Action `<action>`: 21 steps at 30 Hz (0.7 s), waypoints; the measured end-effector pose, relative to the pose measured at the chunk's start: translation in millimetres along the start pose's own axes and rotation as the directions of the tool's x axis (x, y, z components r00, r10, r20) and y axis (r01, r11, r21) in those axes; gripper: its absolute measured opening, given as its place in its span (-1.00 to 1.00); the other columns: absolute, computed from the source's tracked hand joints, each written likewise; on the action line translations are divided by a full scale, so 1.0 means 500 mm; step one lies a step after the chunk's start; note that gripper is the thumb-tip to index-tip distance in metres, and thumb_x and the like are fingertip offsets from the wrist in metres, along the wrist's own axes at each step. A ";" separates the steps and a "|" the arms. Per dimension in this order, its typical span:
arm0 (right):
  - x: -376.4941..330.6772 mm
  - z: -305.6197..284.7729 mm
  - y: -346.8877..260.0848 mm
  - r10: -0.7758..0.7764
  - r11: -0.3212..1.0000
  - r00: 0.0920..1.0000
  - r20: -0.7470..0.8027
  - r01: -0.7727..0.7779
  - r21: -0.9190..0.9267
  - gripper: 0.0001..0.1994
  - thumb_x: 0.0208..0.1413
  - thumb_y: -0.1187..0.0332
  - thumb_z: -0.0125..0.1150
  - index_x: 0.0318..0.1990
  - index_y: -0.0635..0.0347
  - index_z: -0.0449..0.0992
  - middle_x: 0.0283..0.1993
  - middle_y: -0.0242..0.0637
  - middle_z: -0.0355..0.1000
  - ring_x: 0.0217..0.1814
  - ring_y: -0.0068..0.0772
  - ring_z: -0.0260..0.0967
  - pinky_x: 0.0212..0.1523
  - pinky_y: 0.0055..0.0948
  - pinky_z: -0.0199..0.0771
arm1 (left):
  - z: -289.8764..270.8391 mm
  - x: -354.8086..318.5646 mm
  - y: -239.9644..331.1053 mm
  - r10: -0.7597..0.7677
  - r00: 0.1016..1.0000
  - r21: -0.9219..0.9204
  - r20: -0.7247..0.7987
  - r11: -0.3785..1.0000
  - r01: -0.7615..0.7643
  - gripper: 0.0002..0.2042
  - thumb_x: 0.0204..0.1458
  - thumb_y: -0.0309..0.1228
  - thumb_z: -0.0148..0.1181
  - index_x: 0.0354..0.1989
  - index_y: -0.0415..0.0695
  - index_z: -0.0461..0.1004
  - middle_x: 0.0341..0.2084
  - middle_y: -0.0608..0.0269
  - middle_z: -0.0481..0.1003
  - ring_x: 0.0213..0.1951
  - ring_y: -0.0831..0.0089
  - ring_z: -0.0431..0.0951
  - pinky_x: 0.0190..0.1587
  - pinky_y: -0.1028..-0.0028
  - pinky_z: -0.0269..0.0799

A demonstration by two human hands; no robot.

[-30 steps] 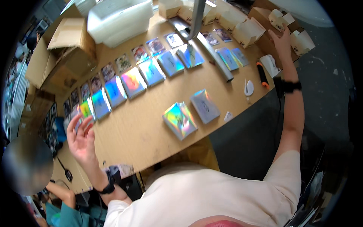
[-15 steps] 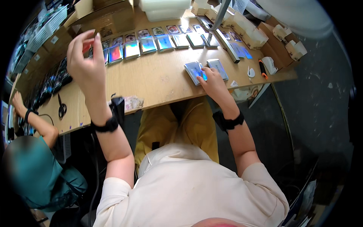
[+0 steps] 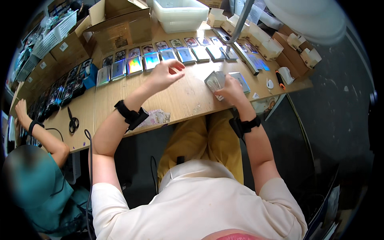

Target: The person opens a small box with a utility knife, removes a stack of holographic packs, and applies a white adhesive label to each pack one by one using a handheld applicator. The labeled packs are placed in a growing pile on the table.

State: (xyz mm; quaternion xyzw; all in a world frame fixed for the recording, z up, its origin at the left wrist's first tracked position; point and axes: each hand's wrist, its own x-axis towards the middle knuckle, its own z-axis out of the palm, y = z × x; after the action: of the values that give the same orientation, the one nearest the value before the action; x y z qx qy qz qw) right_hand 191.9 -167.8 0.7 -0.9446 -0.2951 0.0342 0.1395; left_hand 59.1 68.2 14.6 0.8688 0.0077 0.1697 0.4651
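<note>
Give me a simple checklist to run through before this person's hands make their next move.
1. Left hand empty: ok, its fingers hold nothing above the table.
2. Right hand has hold of the silvery packet stack: ok, thumb and fingers are on it.
3. Silvery packet stack lifted off the table: cannot tell from this angle.
4. Neighbouring shiny packet stack fully visible: not ok, the right hand covers part of it.
5. Orange-and-black cutter apart from both hands: ok.
6. Black scissors apart from the left hand: ok.
</note>
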 end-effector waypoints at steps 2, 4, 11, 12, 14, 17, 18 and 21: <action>-0.016 0.012 -0.018 -0.083 0.996 0.992 -0.092 0.086 0.035 -0.57 -0.19 0.39 0.33 -0.13 0.37 0.38 -0.07 0.07 0.42 0.01 0.07 0.38 -0.03 -0.16 0.42 | 0.023 -0.005 -0.014 0.013 0.999 -0.005 0.040 1.000 -0.013 -0.68 -0.03 -0.36 0.29 -0.12 -0.25 0.46 -0.25 0.12 0.52 -0.33 0.46 0.56 -0.30 0.50 0.51; -0.044 0.016 -0.036 -0.218 0.976 0.966 -0.135 0.220 -0.005 -0.66 -0.17 0.46 0.26 -0.17 0.32 0.39 -0.12 0.02 0.42 -0.03 0.05 0.38 -0.08 -0.17 0.43 | 0.041 -0.004 -0.021 -0.006 0.990 -0.026 0.139 1.000 0.010 -0.52 -0.05 -0.33 0.33 0.03 -0.26 0.36 -0.12 0.03 0.43 -0.29 0.43 0.55 -0.27 0.51 0.51; -0.073 0.043 -0.117 -0.414 0.861 0.849 -0.327 0.482 0.161 -0.73 -0.09 0.51 0.20 -0.18 0.23 0.37 -0.24 -0.13 0.35 -0.14 0.01 0.35 -0.16 -0.11 0.39 | 0.021 -0.013 -0.026 -0.164 0.932 -0.342 0.324 0.898 0.277 -0.21 -0.09 -0.20 0.40 0.24 -0.34 0.13 -0.01 -0.04 0.34 -0.23 0.43 0.52 -0.20 0.51 0.49; -0.067 0.046 -0.127 -0.421 0.849 0.825 -0.378 0.505 0.156 -0.73 -0.08 0.51 0.20 -0.17 0.22 0.37 -0.25 -0.13 0.34 -0.15 0.02 0.34 -0.17 -0.10 0.38 | 0.012 -0.009 -0.025 -0.195 0.927 -0.355 0.321 0.883 0.308 -0.11 -0.12 -0.16 0.43 0.27 -0.38 0.04 0.02 -0.07 0.31 -0.13 0.41 0.49 -0.17 0.50 0.50; -0.053 0.054 -0.147 -0.405 0.838 0.760 -0.508 0.531 0.127 -0.72 -0.08 0.53 0.20 -0.16 0.23 0.35 -0.25 -0.11 0.32 -0.17 0.05 0.33 -0.20 -0.11 0.38 | 0.010 -0.006 -0.027 -0.253 0.909 -0.491 0.331 0.777 0.395 -0.08 -0.12 -0.17 0.43 0.30 -0.35 -0.01 0.03 -0.05 0.31 -0.06 0.39 0.46 -0.09 0.46 0.48; -0.038 0.057 -0.183 -0.369 0.815 0.705 -0.606 0.558 0.153 -0.72 -0.07 0.55 0.17 -0.16 0.23 0.33 -0.27 -0.09 0.31 -0.19 0.05 0.32 -0.23 -0.12 0.38 | 0.020 -0.010 -0.018 -0.260 0.900 -0.711 0.349 0.552 0.435 -0.25 -0.04 -0.22 0.37 0.23 -0.29 0.08 -0.01 0.09 0.36 0.03 0.42 0.40 0.04 0.37 0.40; -0.036 0.059 -0.196 -0.367 0.799 0.679 -0.636 0.580 0.159 -0.72 -0.07 0.55 0.17 -0.16 0.23 0.32 -0.27 -0.08 0.31 -0.19 0.05 0.32 -0.23 -0.11 0.38 | 0.029 -0.012 -0.014 -0.226 0.918 -0.769 0.325 0.502 0.396 -0.35 0.00 -0.24 0.33 0.18 -0.27 0.15 -0.04 0.16 0.38 0.00 0.44 0.42 0.03 0.36 0.40; -0.032 0.075 -0.217 -0.393 0.765 0.639 -0.661 0.626 0.151 -0.66 -0.07 0.59 0.16 -0.11 0.25 0.27 -0.16 -0.07 0.32 -0.12 0.07 0.32 -0.20 -0.11 0.40 | 0.046 -0.018 0.005 -0.153 0.975 -0.827 0.164 0.517 0.220 -0.60 0.07 -0.32 0.26 0.03 -0.16 0.29 -0.12 0.29 0.42 -0.06 0.51 0.43 -0.03 0.43 0.38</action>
State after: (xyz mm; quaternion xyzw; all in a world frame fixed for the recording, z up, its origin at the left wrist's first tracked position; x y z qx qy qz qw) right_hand 113.6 -82.5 -4.8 -0.7366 -0.4831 -0.2497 0.4021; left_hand 57.0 46.5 2.2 0.5382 0.0022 0.0711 0.8398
